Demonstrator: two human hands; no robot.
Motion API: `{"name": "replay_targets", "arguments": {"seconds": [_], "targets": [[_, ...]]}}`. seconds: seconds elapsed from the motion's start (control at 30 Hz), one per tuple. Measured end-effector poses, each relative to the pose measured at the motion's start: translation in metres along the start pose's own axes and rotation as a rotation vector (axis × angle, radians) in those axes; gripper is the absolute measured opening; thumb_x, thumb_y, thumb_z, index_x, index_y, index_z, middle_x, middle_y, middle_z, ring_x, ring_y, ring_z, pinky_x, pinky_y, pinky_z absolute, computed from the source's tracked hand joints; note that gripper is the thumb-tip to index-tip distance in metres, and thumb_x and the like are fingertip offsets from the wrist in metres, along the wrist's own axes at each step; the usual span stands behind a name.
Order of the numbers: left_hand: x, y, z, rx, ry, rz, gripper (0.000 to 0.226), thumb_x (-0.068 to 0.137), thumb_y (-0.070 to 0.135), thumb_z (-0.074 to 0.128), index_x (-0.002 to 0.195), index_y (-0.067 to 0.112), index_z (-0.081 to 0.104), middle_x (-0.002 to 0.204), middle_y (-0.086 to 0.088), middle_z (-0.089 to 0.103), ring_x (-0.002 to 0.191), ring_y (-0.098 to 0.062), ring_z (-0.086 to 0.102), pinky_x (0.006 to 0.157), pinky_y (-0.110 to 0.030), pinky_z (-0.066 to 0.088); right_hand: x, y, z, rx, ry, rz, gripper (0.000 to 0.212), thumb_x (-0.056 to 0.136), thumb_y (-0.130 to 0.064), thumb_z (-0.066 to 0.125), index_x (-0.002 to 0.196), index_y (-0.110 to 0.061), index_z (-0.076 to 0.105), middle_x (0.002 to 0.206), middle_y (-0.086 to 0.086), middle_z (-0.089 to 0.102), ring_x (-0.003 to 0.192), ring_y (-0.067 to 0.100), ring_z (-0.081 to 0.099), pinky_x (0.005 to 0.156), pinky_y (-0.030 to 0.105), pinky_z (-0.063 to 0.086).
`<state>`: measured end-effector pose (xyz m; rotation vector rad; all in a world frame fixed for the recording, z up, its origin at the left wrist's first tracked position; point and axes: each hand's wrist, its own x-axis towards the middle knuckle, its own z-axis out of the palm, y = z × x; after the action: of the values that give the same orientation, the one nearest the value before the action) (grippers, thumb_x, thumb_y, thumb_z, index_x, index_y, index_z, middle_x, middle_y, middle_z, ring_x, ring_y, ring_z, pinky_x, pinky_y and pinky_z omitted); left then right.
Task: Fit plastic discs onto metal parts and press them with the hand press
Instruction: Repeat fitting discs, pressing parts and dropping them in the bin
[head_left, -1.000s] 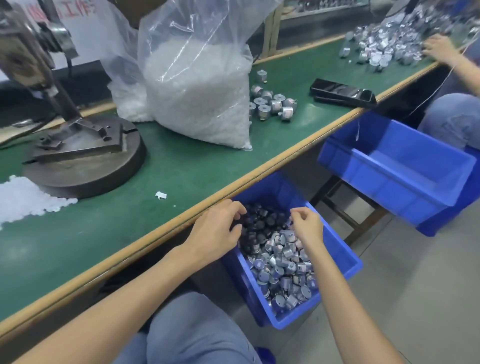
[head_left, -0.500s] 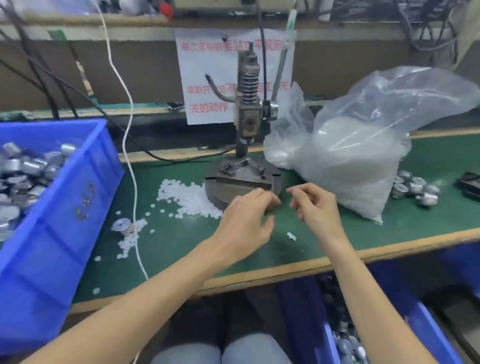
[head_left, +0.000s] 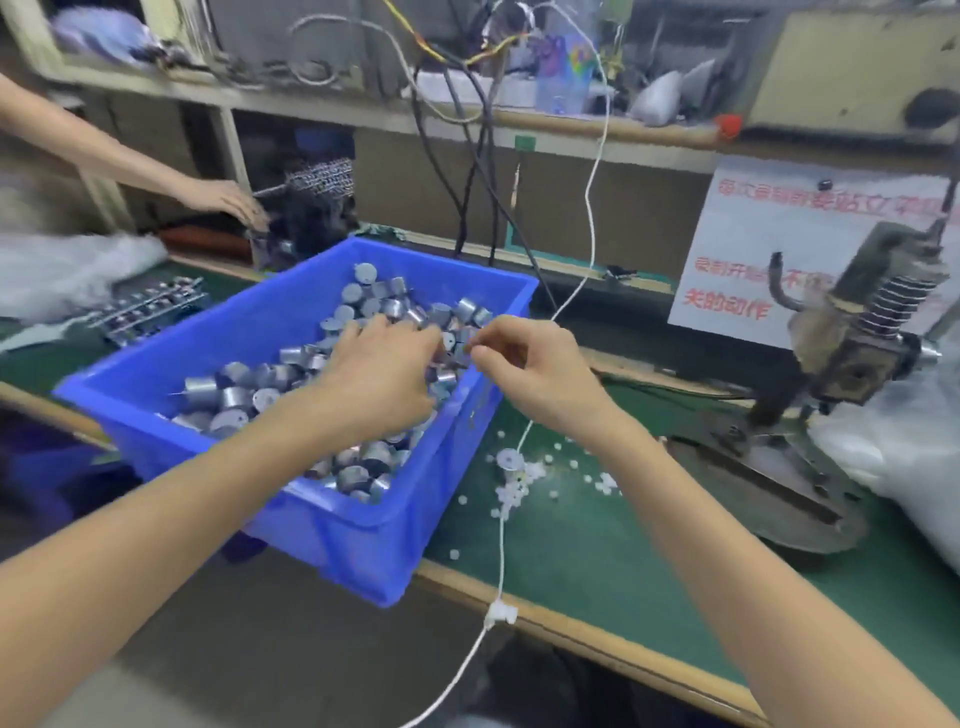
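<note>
A blue bin (head_left: 332, 525) full of small silver metal parts (head_left: 228, 400) stands on the green table, left of centre. My left hand (head_left: 384, 374) reaches into the bin, its fingers curled down around some of the parts. My right hand (head_left: 535, 369) hovers at the bin's right rim with thumb and forefinger brought together; what they hold is hidden. White plastic discs (head_left: 519, 483) lie scattered on the table right of the bin, around one metal part (head_left: 510, 460). The hand press (head_left: 857, 338) stands at the right on its round base (head_left: 769, 478).
A white cable (head_left: 501, 545) hangs down across the table and over its wooden front edge (head_left: 597, 639). A clear bag of discs (head_left: 909, 457) lies at the far right. Another person's hand (head_left: 223, 200) works at the back left. A paper sign (head_left: 769, 249) hangs behind the press.
The view has swung left from the press to the blue bin on the table. Both hands moved from in front of the press base to over that bin, the left one now among the parts.
</note>
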<state>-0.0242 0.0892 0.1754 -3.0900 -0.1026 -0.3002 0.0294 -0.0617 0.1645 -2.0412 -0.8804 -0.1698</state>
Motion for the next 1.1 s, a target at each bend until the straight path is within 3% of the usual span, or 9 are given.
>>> {"name": "replay_targets", "arguments": {"seconds": [0.13, 0.27, 0.43, 0.5, 0.6, 0.77, 0.83, 0.9, 1.1], "targets": [[-0.011, -0.044, 0.009, 0.046, -0.237, -0.014, 0.033, 0.084, 0.022, 0.054, 0.117, 0.021, 0.053, 0.119, -0.003, 0.057, 0.116, -0.028, 0.047, 0.084, -0.033, 0.033, 0.029, -0.020, 0.045, -0.147, -0.396, -0.084, 0.015, 0.088, -0.012, 0.057, 0.093, -0.004, 0.069, 0.059, -0.012, 0.049, 0.054, 0.003, 0.044, 0.058, 0.023, 0.034], [-0.010, -0.072, 0.014, -0.008, -0.465, 0.015, 0.028, 0.076, 0.032, 0.071, 0.102, 0.023, 0.063, 0.100, 0.000, 0.064, 0.100, -0.023, 0.055, 0.077, -0.028, 0.042, 0.049, -0.031, 0.073, -0.492, -0.865, -0.060, 0.023, 0.090, -0.026, 0.058, 0.105, -0.011, 0.068, 0.082, 0.002, 0.064, 0.072, 0.015, 0.052, 0.063, 0.026, 0.038], [-0.004, -0.089, 0.020, 0.012, -0.836, 0.029, 0.018, 0.076, 0.027, 0.071, 0.093, 0.026, 0.067, 0.086, 0.007, 0.063, 0.090, -0.019, 0.063, 0.082, -0.035, 0.054, 0.059, -0.035, 0.101, -0.603, -1.150, 0.093, 0.023, 0.085, -0.023, 0.064, 0.103, -0.009, 0.068, 0.077, 0.003, 0.070, 0.068, 0.016, 0.064, 0.060, 0.023, 0.050], [-0.004, -0.092, 0.025, 0.061, -0.862, 0.022, 0.008, 0.077, 0.026, 0.068, 0.082, 0.026, 0.063, 0.088, 0.005, 0.061, 0.091, -0.022, 0.062, 0.076, -0.035, 0.053, 0.059, -0.033, 0.111, -0.630, -1.172, 0.097, 0.025, 0.082, -0.024, 0.067, 0.103, -0.010, 0.068, 0.068, 0.000, 0.067, 0.072, 0.020, 0.067, 0.066, 0.029, 0.054], [-0.002, -0.095, 0.036, 0.154, -0.813, -0.010, 0.025, 0.077, 0.030, 0.069, 0.066, 0.024, 0.047, 0.073, 0.006, 0.049, 0.072, -0.019, 0.053, 0.064, -0.029, 0.042, 0.059, -0.029, 0.124, -0.575, -1.160, 0.108, 0.032, 0.084, -0.023, 0.067, 0.112, -0.009, 0.063, 0.059, -0.003, 0.062, 0.056, 0.013, 0.060, 0.050, 0.019, 0.047], [0.004, -0.089, 0.048, 0.255, -0.748, -0.027, 0.031, 0.078, 0.027, 0.069, 0.103, 0.011, 0.059, 0.097, -0.005, 0.061, 0.075, -0.019, 0.051, 0.062, -0.028, 0.040, 0.060, -0.020, 0.129, -0.550, -1.087, 0.053, 0.027, 0.087, -0.027, 0.063, 0.109, -0.012, 0.063, 0.077, 0.000, 0.066, 0.077, 0.022, 0.063, 0.052, 0.021, 0.043], [0.008, -0.087, 0.054, 0.246, -0.775, -0.002, 0.014, 0.079, 0.020, 0.067, 0.090, 0.015, 0.060, 0.083, -0.003, 0.060, 0.061, -0.014, 0.051, 0.056, -0.026, 0.040, 0.060, -0.018, 0.127, -0.564, -1.048, 0.029, 0.028, 0.087, -0.029, 0.063, 0.107, -0.011, 0.063, 0.090, 0.005, 0.066, 0.080, 0.022, 0.060, 0.052, 0.020, 0.041], [0.011, -0.086, 0.059, 0.225, -0.809, 0.004, 0.022, 0.080, 0.011, 0.064, 0.069, 0.019, 0.047, 0.067, 0.000, 0.052, 0.055, -0.016, 0.051, 0.054, -0.025, 0.042, 0.061, -0.016, 0.126, -0.581, -1.026, 0.012, 0.024, 0.089, -0.027, 0.060, 0.101, -0.007, 0.064, 0.087, 0.005, 0.063, 0.078, 0.021, 0.056, 0.050, 0.020, 0.037], [0.009, -0.086, 0.056, 0.320, -0.822, 0.063, 0.023, 0.075, 0.003, 0.061, 0.063, 0.015, 0.045, 0.062, 0.001, 0.047, 0.057, -0.018, 0.048, 0.056, -0.028, 0.040, 0.060, -0.016, 0.124, -0.602, -0.921, -0.007, 0.024, 0.089, -0.013, 0.050, 0.065, -0.012, 0.048, 0.066, 0.002, 0.049, 0.064, 0.024, 0.050, 0.046, 0.024, 0.032]]}}
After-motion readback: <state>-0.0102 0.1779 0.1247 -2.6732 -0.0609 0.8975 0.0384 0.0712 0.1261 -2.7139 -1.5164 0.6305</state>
